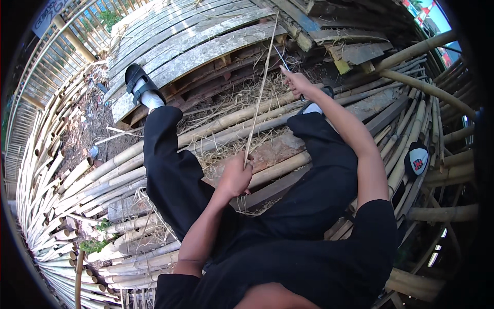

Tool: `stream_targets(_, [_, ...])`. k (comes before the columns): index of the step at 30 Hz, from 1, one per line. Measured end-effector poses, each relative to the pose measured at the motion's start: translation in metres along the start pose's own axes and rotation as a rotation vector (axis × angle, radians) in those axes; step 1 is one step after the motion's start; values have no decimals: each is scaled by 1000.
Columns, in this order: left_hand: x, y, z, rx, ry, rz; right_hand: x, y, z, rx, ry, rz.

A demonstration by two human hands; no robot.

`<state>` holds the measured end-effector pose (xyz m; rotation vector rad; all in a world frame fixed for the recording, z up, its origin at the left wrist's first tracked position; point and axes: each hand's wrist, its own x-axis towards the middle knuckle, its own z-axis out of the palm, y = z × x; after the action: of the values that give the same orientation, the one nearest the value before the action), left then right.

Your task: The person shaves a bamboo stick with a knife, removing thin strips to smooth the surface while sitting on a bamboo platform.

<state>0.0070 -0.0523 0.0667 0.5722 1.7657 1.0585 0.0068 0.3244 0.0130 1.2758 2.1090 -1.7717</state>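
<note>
My left hand [236, 175] is closed around the lower end of a long, thin bamboo strip [262, 87]. The strip slants up and away between my knees, and its far end reaches the wooden boards. Farther forward and to the right, my right hand [300, 85] is closed on a knife, its index finger stretched along it. The narrow knife blade [281, 57] points up and left, close to the strip. Whether blade and strip touch, I cannot tell. The handle is mostly hidden in the hand.
A slatted wooden pallet [198, 64] lies ahead, with my sandalled left foot [143, 87] on its edge. Pale shavings [249, 98] litter the ground. Bamboo poles [118, 172] are piled left and beneath me. A black-and-white cap [417, 158] rests on poles at right.
</note>
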Motion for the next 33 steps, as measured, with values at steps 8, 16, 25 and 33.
stream_targets(8, [17, -14, 20, 337, 218, 213, -17, -16, 44, 239, -229, 101])
stream_targets(16, [31, -10, 18, 267, 306, 200, -25, -14, 55, 257, -162, 38])
stream_targets(25, [76, -59, 24, 23, 363, 371, -38, -17, 57, 18, -333, -74])
stream_targets(33, [52, -22, 11, -306, 65, 2, -52, -16, 20, 183, 8, -191])
